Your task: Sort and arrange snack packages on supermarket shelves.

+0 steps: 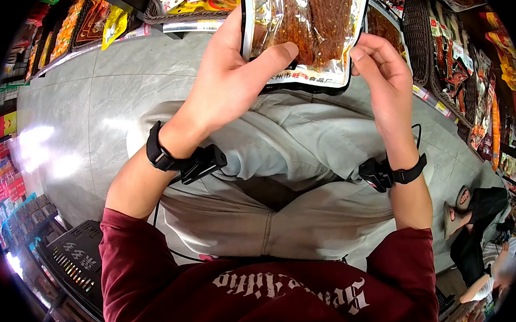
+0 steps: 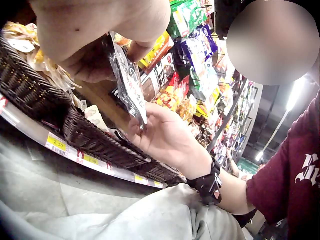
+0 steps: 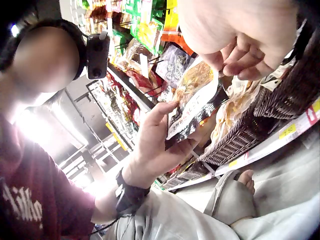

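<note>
A clear-fronted packet of reddish-brown food with a black edge (image 1: 306,28) is held up at the top of the head view. My left hand (image 1: 235,74) grips its left side, thumb across the front and fingers behind. At the packet's lower right edge, my right hand (image 1: 385,73) pinches the border between thumb and curled fingers. The left wrist view shows the packet (image 2: 131,82) nearly edge-on between the left hand (image 2: 100,30) and the right hand (image 2: 165,137). In the right wrist view the packet (image 3: 192,102) is tilted, its printed lower strip visible.
Wicker baskets (image 2: 95,142) of packaged snacks line a shelf with price labels (image 2: 56,144). More packets (image 1: 458,60) fill the right side. A black crate (image 1: 72,264) stands at the lower left. Another person's sandalled feet (image 1: 457,211) are at the right, on the grey tiled floor (image 1: 61,131).
</note>
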`<act>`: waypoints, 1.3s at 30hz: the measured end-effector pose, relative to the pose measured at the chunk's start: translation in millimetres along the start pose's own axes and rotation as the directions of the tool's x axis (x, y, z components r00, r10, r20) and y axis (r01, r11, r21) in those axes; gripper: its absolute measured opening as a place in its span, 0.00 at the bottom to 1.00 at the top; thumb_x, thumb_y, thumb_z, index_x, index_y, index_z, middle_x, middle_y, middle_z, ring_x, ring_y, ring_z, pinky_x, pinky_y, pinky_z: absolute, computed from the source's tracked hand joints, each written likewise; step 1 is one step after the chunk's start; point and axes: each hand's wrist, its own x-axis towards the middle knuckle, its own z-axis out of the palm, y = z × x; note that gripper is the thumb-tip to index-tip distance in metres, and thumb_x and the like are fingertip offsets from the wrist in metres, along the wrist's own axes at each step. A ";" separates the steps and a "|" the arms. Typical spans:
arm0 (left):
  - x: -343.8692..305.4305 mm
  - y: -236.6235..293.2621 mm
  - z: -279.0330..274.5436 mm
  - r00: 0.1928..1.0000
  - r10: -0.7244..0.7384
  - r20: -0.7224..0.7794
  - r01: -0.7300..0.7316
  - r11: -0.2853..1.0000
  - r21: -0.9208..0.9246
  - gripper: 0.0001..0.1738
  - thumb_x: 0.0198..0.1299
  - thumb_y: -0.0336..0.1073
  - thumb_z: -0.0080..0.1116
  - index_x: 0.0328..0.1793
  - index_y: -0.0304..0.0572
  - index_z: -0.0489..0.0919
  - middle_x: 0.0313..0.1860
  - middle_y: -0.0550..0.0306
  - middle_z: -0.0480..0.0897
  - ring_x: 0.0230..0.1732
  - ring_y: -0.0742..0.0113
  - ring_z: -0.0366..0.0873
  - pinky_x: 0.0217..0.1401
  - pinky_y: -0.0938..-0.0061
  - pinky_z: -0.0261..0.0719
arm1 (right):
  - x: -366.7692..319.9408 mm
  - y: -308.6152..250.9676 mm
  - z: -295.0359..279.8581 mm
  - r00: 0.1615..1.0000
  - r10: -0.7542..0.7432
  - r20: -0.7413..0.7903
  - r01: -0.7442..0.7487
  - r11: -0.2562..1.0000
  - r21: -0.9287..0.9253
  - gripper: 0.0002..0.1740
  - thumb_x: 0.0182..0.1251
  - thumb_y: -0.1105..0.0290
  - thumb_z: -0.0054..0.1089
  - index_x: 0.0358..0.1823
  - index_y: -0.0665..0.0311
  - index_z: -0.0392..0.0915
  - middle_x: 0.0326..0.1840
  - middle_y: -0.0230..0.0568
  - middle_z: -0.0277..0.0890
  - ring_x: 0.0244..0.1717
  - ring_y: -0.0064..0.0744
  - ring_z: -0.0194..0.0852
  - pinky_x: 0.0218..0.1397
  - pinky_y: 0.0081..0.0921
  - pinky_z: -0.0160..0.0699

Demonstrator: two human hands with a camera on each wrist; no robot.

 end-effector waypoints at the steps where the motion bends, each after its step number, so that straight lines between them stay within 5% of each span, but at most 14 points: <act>1: 0.1 -0.4 0.1 1.000 0.003 0.000 -0.003 1.000 -0.002 0.23 0.71 0.26 0.62 0.70 0.33 0.73 0.57 0.57 0.85 0.56 0.74 0.81 0.62 0.74 0.79 | -0.3 -0.7 0.0 1.000 0.015 -0.002 -0.015 1.000 -0.006 0.12 0.78 0.74 0.62 0.59 0.68 0.81 0.46 0.30 0.84 0.42 0.16 0.75 0.48 0.18 0.75; 12: -0.7 -5.4 2.5 1.000 0.005 -0.022 -0.005 1.000 0.012 0.23 0.70 0.26 0.64 0.70 0.34 0.74 0.56 0.58 0.85 0.55 0.74 0.81 0.60 0.74 0.80 | 2.3 -0.3 -2.6 0.995 -0.019 -0.100 0.019 1.000 -0.009 0.21 0.72 0.74 0.69 0.64 0.64 0.77 0.53 0.33 0.75 0.41 0.12 0.73 0.46 0.15 0.73; 21: -3.2 -7.2 2.1 1.000 0.019 0.021 -0.023 0.974 0.226 0.23 0.69 0.27 0.66 0.69 0.34 0.76 0.54 0.58 0.84 0.53 0.75 0.79 0.57 0.74 0.81 | -2.8 -6.5 7.4 0.996 0.004 0.093 -0.003 1.000 -0.011 0.35 0.68 0.69 0.74 0.74 0.63 0.69 0.67 0.45 0.72 0.62 0.30 0.76 0.63 0.28 0.78; 23: -3.9 -9.0 1.7 0.980 0.107 0.169 -0.158 0.932 0.327 0.26 0.69 0.28 0.68 0.72 0.35 0.75 0.58 0.58 0.84 0.58 0.73 0.78 0.61 0.74 0.78 | -4.0 -10.8 9.1 0.992 -0.008 0.130 -0.001 0.998 0.064 0.37 0.68 0.67 0.75 0.75 0.65 0.68 0.70 0.46 0.70 0.65 0.32 0.75 0.66 0.30 0.77; 25: -5.4 -7.1 2.7 0.978 0.060 0.199 -0.116 0.953 0.282 0.30 0.66 0.27 0.69 0.74 0.40 0.76 0.56 0.57 0.82 0.57 0.72 0.78 0.57 0.73 0.79 | -9.1 -11.9 9.0 0.986 -0.020 0.164 -0.003 0.991 0.137 0.39 0.67 0.66 0.76 0.76 0.67 0.66 0.73 0.48 0.69 0.68 0.34 0.74 0.70 0.33 0.75; 28: -4.6 -7.2 4.7 0.939 0.129 0.319 -0.244 0.904 0.350 0.37 0.57 0.26 0.72 0.76 0.51 0.79 0.47 0.58 0.76 0.47 0.65 0.76 0.50 0.72 0.78 | -17.3 -12.7 -0.4 0.953 0.029 0.301 -0.061 0.994 0.096 0.43 0.67 0.65 0.77 0.77 0.71 0.63 0.73 0.46 0.71 0.74 0.33 0.70 0.79 0.36 0.66; 31: -3.5 -8.3 1.9 0.916 0.170 0.363 -0.318 0.859 0.401 0.38 0.57 0.28 0.74 0.77 0.51 0.77 0.48 0.58 0.75 0.47 0.65 0.74 0.50 0.72 0.78 | -22.2 -12.7 3.3 0.970 0.025 0.243 -0.066 0.984 0.164 0.42 0.67 0.66 0.77 0.77 0.71 0.63 0.71 0.44 0.73 0.74 0.33 0.70 0.80 0.36 0.65; 35: -4.8 -4.9 2.2 0.908 0.159 0.387 -0.320 0.861 0.397 0.40 0.57 0.30 0.75 0.79 0.51 0.77 0.48 0.58 0.74 0.47 0.64 0.72 0.50 0.72 0.77 | -24.3 -14.3 3.2 0.978 0.094 0.186 -0.126 0.977 0.174 0.37 0.70 0.72 0.71 0.76 0.72 0.64 0.68 0.39 0.76 0.63 0.26 0.76 0.65 0.27 0.77; 37: -6.0 -6.1 4.2 0.905 0.122 0.407 -0.279 0.894 0.352 0.40 0.58 0.32 0.74 0.79 0.51 0.76 0.50 0.58 0.74 0.50 0.64 0.73 0.51 0.72 0.77 | -16.6 -10.0 9.7 1.000 0.014 0.014 -0.015 0.995 0.097 0.21 0.75 0.74 0.63 0.66 0.73 0.76 0.57 0.35 0.82 0.55 0.20 0.78 0.57 0.22 0.78; 39: -7.3 -6.1 6.9 0.910 0.115 0.398 -0.263 0.902 0.341 0.38 0.60 0.33 0.73 0.79 0.49 0.76 0.50 0.57 0.76 0.52 0.65 0.75 0.50 0.73 0.77 | -12.0 -5.2 5.3 0.998 0.053 -0.034 -0.048 0.989 0.138 0.18 0.75 0.75 0.61 0.63 0.73 0.79 0.56 0.35 0.82 0.55 0.20 0.78 0.57 0.22 0.78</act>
